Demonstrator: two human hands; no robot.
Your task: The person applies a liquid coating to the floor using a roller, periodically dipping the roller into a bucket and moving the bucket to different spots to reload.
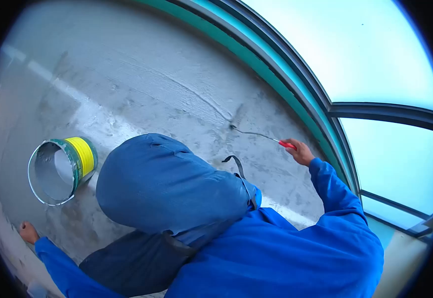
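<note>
My right hand (301, 152) is wrapped round the red handle of a paint roller (256, 133), out to the right. Its thin bent metal rod reaches left to a small grey-smeared head at the grey floor (142, 107). From that head a wet-looking ridge runs up and left across the surface. At the lower left, my left hand (28, 232) is closed, fingers curled, near the pale edge of the floor; what it holds, if anything, is hidden. Just above it stands a green bucket (86, 155) with a yellow band, a wire handle and grey material inside.
A teal-and-dark window frame (321, 107) curves along the right, with bright panes (385, 54) beyond. My bent knee (152, 184) in blue trousers fills the middle, between bucket and roller. A dark strap (236, 161) sticks out beside it. Pale light bands cross the floor.
</note>
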